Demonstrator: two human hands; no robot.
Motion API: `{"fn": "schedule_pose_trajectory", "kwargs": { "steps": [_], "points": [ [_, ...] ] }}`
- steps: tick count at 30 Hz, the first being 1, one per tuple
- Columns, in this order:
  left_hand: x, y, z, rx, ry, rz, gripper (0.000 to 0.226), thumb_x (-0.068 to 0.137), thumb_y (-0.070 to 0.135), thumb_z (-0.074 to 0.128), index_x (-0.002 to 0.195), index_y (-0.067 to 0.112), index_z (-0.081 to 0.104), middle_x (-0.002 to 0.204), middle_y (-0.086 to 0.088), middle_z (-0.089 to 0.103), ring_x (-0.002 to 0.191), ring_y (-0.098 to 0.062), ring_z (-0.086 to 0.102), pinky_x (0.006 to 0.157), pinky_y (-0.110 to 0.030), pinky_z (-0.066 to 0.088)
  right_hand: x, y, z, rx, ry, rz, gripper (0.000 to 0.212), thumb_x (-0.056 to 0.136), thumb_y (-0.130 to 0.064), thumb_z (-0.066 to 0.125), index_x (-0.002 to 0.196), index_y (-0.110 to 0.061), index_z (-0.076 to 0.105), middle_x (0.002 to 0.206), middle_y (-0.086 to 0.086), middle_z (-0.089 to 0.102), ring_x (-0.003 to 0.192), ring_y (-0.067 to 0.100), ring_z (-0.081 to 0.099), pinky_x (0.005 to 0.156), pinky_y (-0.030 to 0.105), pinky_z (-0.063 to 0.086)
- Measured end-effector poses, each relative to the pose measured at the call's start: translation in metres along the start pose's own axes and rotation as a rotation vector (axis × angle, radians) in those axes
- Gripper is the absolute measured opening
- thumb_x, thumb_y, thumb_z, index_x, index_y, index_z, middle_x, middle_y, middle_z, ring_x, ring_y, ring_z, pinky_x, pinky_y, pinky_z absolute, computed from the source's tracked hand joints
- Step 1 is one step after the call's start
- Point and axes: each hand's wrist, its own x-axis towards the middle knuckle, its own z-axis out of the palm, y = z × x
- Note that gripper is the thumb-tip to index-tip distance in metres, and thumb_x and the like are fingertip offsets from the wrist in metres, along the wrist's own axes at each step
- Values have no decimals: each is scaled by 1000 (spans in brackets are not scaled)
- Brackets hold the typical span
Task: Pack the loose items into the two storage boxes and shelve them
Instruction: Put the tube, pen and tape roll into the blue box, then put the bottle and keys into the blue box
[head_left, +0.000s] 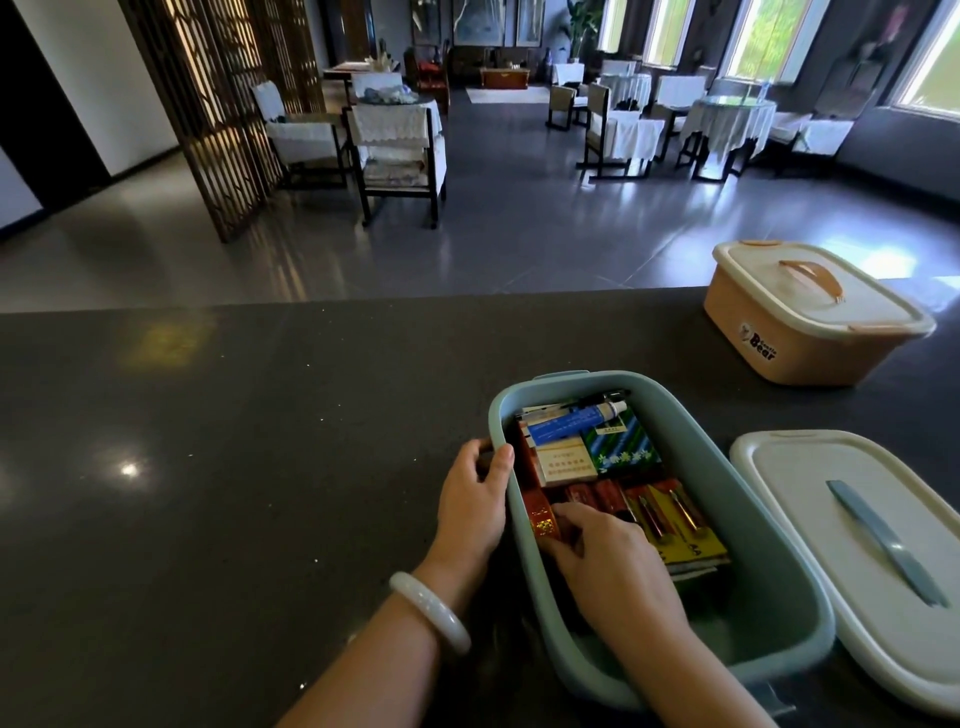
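Observation:
A light blue storage box (763, 525) stands open on the dark counter, holding several small packs, a tube and a yellow battery pack (680, 525). My left hand (475, 493) grips the box's left rim, thumb over the edge. My right hand (608, 561) reaches inside the box, with its fingers on a red pack (540, 514) at the left wall. The box's white lid (852, 540) with a blue handle lies flat to the right. A peach storage box (800, 332) with its lid on stands at the far right of the counter.
The dark counter (234, 467) stretches left of the boxes, its far edge dropping to a tiled floor. Beyond it stand tables and chairs with white covers and a wooden lattice screen (228, 104).

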Motion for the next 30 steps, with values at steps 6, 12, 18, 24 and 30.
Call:
{"fn": "schedule_pose_trajectory", "kwargs": {
  "steps": [6,12,18,24,30],
  "points": [
    [0,-3,-3,18,-6,1,42,95,47,52,125,17,55,108,-1,67,96,-14,66,87,-39,56,0,-3,-1,-3,18,21,45,88,-44,60,131,-38,49,86,-17,55,82,2,58,75,25,56],
    [0,-11,-19,-63,-6,-104,15,96,39,52,105,29,58,100,5,67,90,-8,66,80,-31,55,19,-13,-21,-5,56,3,39,89,-45,57,127,-37,50,100,-10,65,81,3,64,74,29,58],
    [5,-16,-63,27,81,-107,21,97,36,52,116,29,56,106,10,61,93,-3,58,67,-17,42,48,-58,-20,-127,43,-121,41,92,-43,55,131,-34,48,111,-5,65,93,8,63,82,31,56],
    [13,-27,-153,579,196,107,38,93,38,58,129,26,49,111,9,49,88,-4,56,74,-15,46,77,-138,19,-296,-164,-340,44,93,-38,56,135,-32,44,119,-2,63,99,11,64,81,27,54],
    [5,-43,-281,1022,301,136,47,95,43,54,136,21,43,129,1,43,113,-16,51,93,-30,47,88,-240,91,-367,-337,-601,39,93,-27,59,130,-27,50,115,-2,64,98,14,64,83,30,54]
  ]
}}
